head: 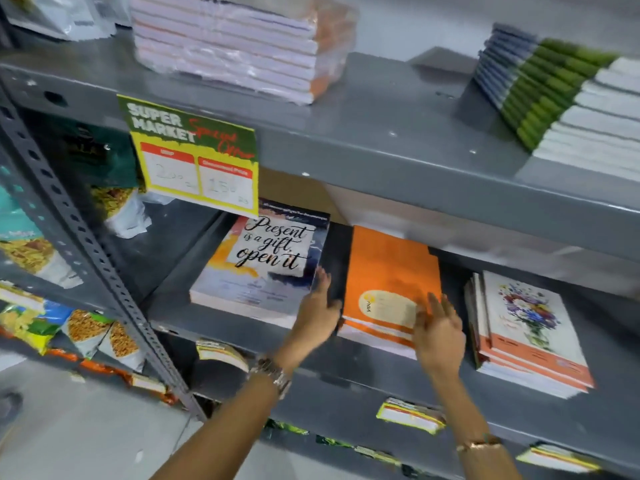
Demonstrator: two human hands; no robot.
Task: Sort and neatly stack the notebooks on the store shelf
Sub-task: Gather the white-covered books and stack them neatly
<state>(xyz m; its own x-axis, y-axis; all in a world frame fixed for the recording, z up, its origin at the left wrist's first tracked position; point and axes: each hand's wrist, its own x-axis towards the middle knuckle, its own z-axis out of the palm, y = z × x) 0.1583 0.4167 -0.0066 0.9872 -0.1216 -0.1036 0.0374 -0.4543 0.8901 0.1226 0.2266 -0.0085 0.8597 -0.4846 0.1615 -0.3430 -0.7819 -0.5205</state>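
Note:
A stack of orange notebooks [388,271] lies on the middle grey shelf [242,327]. My left hand [317,315] is flat against the stack's left side, fingers straight. My right hand [438,330] rests with spread fingers on the stack's front right corner. Neither hand grips anything. To the left lies a stack topped by a "Present is a gift, open it" notebook [266,261]. To the right is a stack of floral-cover notebooks [530,327], slightly fanned.
On the upper shelf [381,133] sit a plastic-wrapped notebook bundle [235,43] and a slanting stack with green and blue spines [554,95]. A yellow-green price sign [194,157] hangs from that shelf's edge. Snack packets [86,330] fill the rack at left.

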